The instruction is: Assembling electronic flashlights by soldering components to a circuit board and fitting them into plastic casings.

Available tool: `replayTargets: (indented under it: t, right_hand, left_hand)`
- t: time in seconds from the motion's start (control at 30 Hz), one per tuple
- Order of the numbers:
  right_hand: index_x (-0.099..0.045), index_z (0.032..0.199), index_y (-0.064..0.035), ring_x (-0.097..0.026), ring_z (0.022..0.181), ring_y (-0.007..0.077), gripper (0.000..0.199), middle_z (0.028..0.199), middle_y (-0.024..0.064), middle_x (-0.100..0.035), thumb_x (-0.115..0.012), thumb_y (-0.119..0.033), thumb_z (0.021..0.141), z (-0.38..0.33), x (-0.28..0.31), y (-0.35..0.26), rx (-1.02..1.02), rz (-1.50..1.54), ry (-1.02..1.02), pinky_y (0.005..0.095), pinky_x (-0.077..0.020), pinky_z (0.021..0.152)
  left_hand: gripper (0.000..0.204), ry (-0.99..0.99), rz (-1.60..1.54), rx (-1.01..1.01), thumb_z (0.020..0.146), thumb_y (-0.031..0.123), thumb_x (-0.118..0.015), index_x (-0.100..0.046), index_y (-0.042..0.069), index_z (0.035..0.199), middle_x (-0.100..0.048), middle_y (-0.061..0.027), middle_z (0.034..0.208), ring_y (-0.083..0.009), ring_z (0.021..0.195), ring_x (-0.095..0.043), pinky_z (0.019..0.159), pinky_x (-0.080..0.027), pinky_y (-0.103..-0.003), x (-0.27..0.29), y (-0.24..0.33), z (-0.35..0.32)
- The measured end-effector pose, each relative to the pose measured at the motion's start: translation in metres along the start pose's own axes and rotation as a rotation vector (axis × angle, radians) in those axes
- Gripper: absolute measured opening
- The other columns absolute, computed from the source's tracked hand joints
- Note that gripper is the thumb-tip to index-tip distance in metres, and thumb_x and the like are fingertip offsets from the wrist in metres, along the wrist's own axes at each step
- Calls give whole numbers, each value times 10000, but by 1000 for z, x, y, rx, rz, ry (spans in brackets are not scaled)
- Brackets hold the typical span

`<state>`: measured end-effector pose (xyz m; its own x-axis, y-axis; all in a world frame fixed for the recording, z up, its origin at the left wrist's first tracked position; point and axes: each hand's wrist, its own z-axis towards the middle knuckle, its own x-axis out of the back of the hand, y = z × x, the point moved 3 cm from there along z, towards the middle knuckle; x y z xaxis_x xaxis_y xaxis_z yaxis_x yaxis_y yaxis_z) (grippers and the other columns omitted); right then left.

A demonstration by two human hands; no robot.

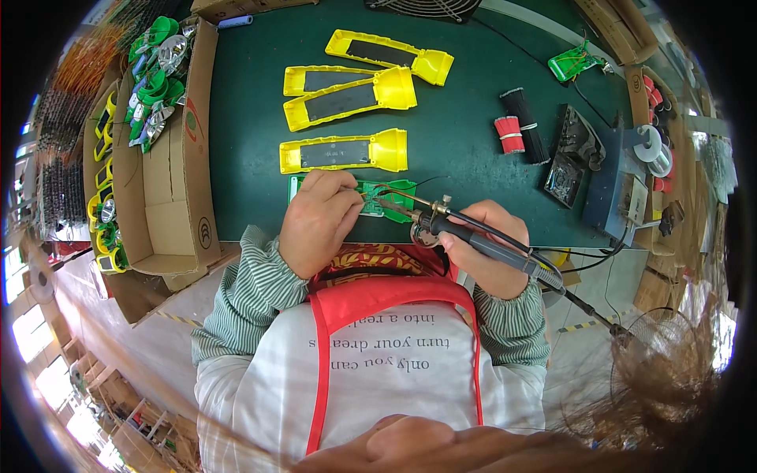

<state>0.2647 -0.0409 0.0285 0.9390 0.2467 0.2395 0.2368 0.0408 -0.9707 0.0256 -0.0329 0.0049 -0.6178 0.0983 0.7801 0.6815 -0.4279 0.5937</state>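
Right grip (481,240) clamps soldering iron (465,229); left grip (319,221) pins green board (386,197) at table edge (236,229).

The green housing (388,197) lies flat on the dark green table (465,142), just below the nearest yellow housing (344,152) — a small circuit board with thin red and black wires shows in its open middle, its left part hidden under the left hand (317,221). The soldering iron (465,234) — black handle, metal tip — slants up-left in the right hand (485,248), its tip touching the board.
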Motion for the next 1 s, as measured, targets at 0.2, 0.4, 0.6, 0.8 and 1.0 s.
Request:
replayTargets:
  t: [0.2,0.4,0.6,0.8,1.0]
  right_hand:
    - [-625,875,21,-603,629,68,178,737,50,-659,-751,-15,755,1,3,1,-15,-41,-20,220,-473,557]
    - [-625,868,22,-644,652,93,176,731,64,-678,-753,-22,756,0,6,1,-48,-51,-25,230,-498,582]
    - [-629,870,15,-627,625,88,188,714,55,-674,-763,-34,748,2,10,1,-38,-61,-38,226,-481,568]
    - [-636,858,7,-602,600,79,212,698,49,-663,-786,-76,735,5,10,-5,-30,-136,-66,225,-453,545]
    - [-638,856,5,-581,588,72,218,692,41,-654,-791,-87,731,1,9,-1,-36,-102,-51,226,-441,535]
  left_hand:
    - [146,43,38,-25,722,-6,-717,-642,20,846,-587,-130,1017,-328,923,-575,783,-501,-394,2,2,-2]
    - [307,101,145,52,696,36,-766,-617,33,964,-582,-148,1041,-362,951,-562,813,-487,-442,26,-6,-20]
    - [271,-98,286,416,761,77,-728,-613,28,1002,-629,-123,865,-325,800,-580,725,-475,-435,43,-37,-61]
    - [78,-9,206,421,806,14,-676,-656,-10,878,-598,-137,784,-314,726,-574,647,-461,-394,78,-33,-62]
    - [113,167,37,466,813,-8,-687,-685,-30,923,-682,-136,947,-222,772,-654,675,-510,-292,98,-18,-38]
